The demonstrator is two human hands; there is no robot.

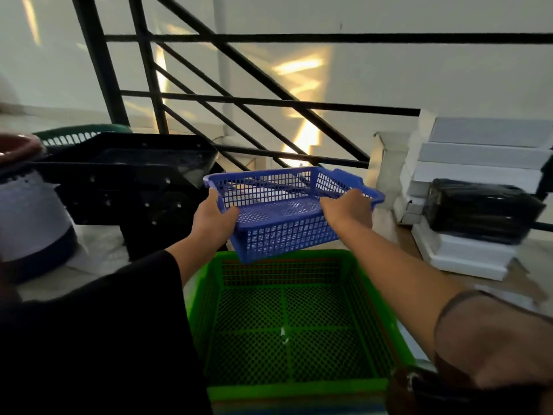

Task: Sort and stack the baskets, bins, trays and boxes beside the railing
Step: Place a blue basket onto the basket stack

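Note:
A blue mesh basket (284, 214) hangs in the air, tilted toward me, above the far edge of a large green mesh basket (299, 324) on the floor. My left hand (214, 218) grips the blue basket's left rim. My right hand (347, 209) grips its right rim near the handle. The green basket is empty except for a small white scrap on its bottom.
Black trays (125, 172) are stacked at the left in front of the black railing (269, 100), with a dark green basket (77, 136) behind them. A white and dark bin (30, 217) stands far left. White boxes (478, 163) with a black wrapped bundle (481, 211) sit at the right.

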